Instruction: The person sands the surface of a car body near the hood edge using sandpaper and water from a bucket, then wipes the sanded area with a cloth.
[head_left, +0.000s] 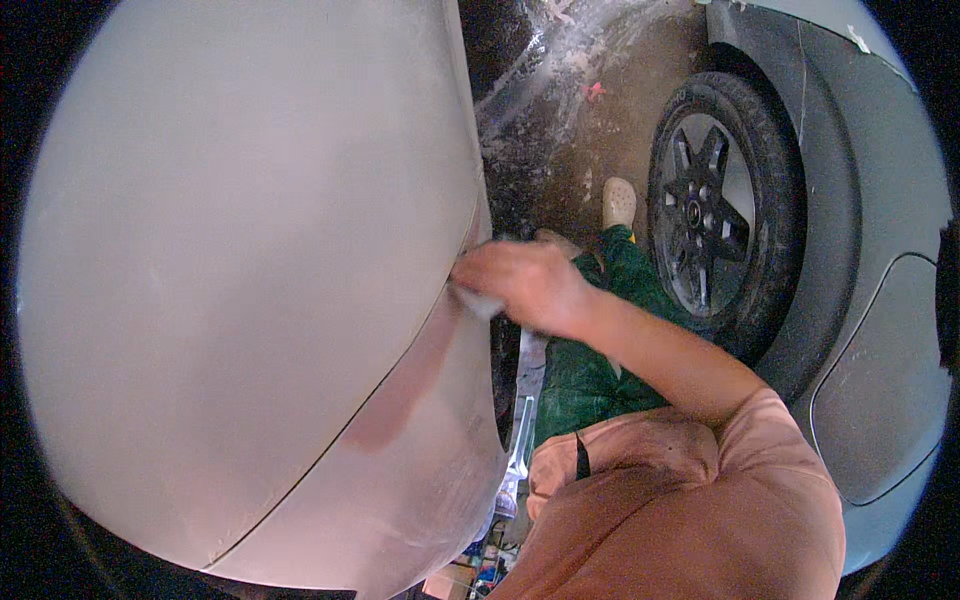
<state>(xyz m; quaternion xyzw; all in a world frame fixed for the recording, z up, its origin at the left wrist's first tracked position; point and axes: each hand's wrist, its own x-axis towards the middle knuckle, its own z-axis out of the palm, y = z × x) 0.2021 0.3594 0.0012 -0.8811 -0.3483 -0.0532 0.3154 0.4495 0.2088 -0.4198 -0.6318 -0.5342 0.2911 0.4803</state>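
Observation:
My right hand (525, 280) is closed on a pale, blurred pad or cloth (480, 300), held against the edge of a light, dull car body panel (230, 250) that fills the left of the head view. The fingertips meet the panel beside a thin curved seam (380, 388). Below the hand along this seam, a reddish-brown patch (395, 405) shows on the panel. My left hand is not visible.
A grey car body (870, 380) with a black-tyred wheel (770, 200) stands on my right. My leg and pale clog (619, 203) are on the stained floor (565, 130), near a small red scrap (595, 92). Small boxes and items (450, 578) lie at the bottom.

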